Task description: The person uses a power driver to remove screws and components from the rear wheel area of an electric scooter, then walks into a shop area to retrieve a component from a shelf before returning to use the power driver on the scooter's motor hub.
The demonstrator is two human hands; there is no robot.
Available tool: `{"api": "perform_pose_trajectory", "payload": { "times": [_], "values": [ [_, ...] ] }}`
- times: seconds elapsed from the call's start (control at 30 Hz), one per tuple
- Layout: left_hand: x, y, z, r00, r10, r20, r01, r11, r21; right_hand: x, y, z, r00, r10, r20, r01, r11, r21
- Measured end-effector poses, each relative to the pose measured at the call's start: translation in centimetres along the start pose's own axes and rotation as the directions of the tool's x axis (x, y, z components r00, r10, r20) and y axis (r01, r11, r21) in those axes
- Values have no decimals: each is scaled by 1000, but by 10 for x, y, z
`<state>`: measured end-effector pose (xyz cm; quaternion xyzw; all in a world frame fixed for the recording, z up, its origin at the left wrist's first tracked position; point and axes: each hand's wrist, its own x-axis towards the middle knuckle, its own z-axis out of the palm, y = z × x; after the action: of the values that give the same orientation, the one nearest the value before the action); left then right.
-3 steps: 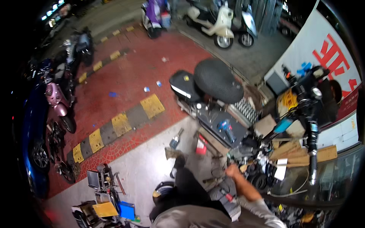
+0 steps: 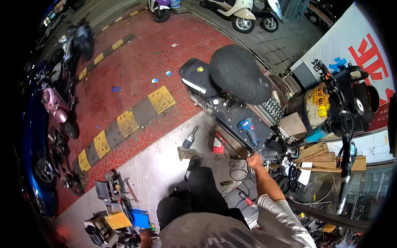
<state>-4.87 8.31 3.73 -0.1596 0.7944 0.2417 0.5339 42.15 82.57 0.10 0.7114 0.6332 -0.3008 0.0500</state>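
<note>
An electric scooter with a mesh-covered black seat (image 2: 237, 76) stands ahead to the right. On its dark footboard (image 2: 231, 113) lies a blue cordless drill (image 2: 248, 131). My right hand (image 2: 255, 160) is at the near end of the footboard. Its fingers are curled closed, and what they hold is hidden. Cables (image 2: 237, 171) lie on the floor just left of it, and a red-handled tool (image 2: 247, 200) is below. At the lower edge, a dim, blurred shape next to the blue bin seems to be my left hand (image 2: 146, 238); its fingers cannot be made out.
A dark hand tool (image 2: 190, 138) and a red box (image 2: 218, 144) lie on the pale floor. Left of my legs are a hammer (image 2: 131, 190) and a blue bin (image 2: 139, 218). Wooden boards (image 2: 316, 159) and the scooter's handlebar (image 2: 346, 165) crowd the right side. A yellow-and-black ramp strip (image 2: 128, 124) crosses ahead.
My right hand has moved forward from the cables to the footboard's near end. A shape like my left hand has come in at the lower edge. The view has shifted slightly.
</note>
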Motion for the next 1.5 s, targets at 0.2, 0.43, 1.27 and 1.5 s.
{"api": "perform_pose_trajectory", "payload": {
  "times": [0.2,0.43,1.27,1.5],
  "values": [
    [-25,445,122,702,704,107,-536,424,730,59,-60,-71,945,327,-20,-325,943,78],
    [34,717,367,361,605,710,-688,-341,640,89,-139,-79,907,409,-96,-411,912,10],
    [-6,699,779,250,352,902,-573,-698,431,-192,-165,131,570,821,-25,-683,491,540],
    [-21,704,756,-15,303,953,-774,-607,181,-342,-285,231,58,954,295,-913,-69,402]
  ]
}}
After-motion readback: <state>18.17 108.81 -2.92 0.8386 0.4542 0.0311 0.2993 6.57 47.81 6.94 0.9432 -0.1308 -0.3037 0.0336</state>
